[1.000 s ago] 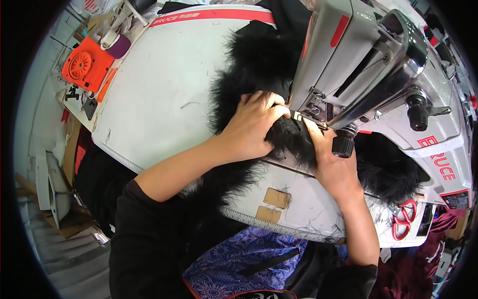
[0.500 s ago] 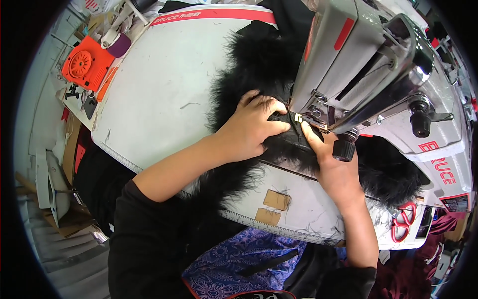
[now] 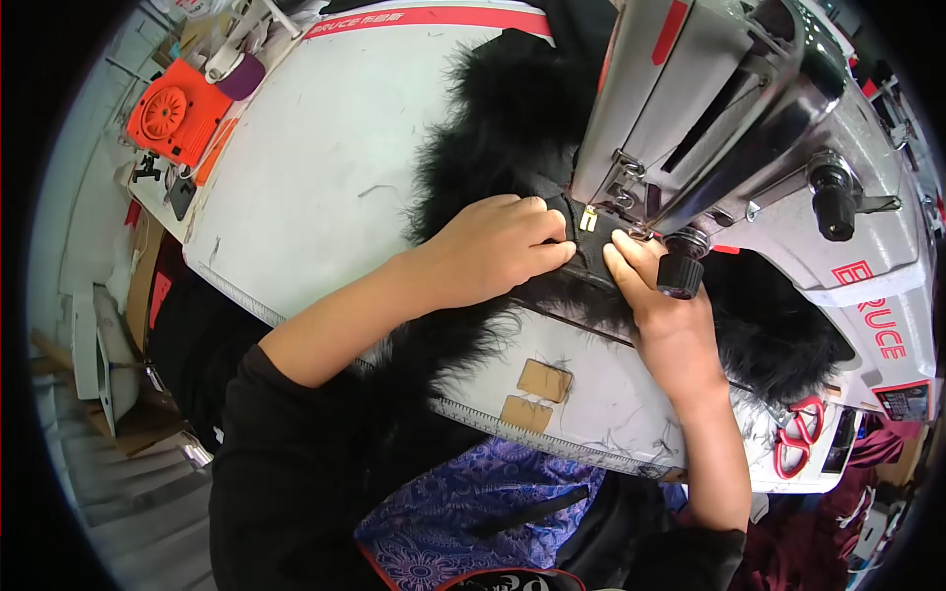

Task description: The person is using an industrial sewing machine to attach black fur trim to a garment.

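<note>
White sewing table [image 3: 325,167], black fur fabric [image 3: 512,108], sewing machine [image 3: 749,118], red scissors [image 3: 798,438], orange device [image 3: 172,118]

Fur piece [image 3: 512,108] is lying on the table [image 3: 325,167] under the sewing machine [image 3: 749,128]; scissors [image 3: 798,438] are sitting at the table's right end.

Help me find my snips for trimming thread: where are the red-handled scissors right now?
In the head view the red-handled scissors lie at the lower right on the white sewing table, just right of the right hand, beside the black fur.
</note>
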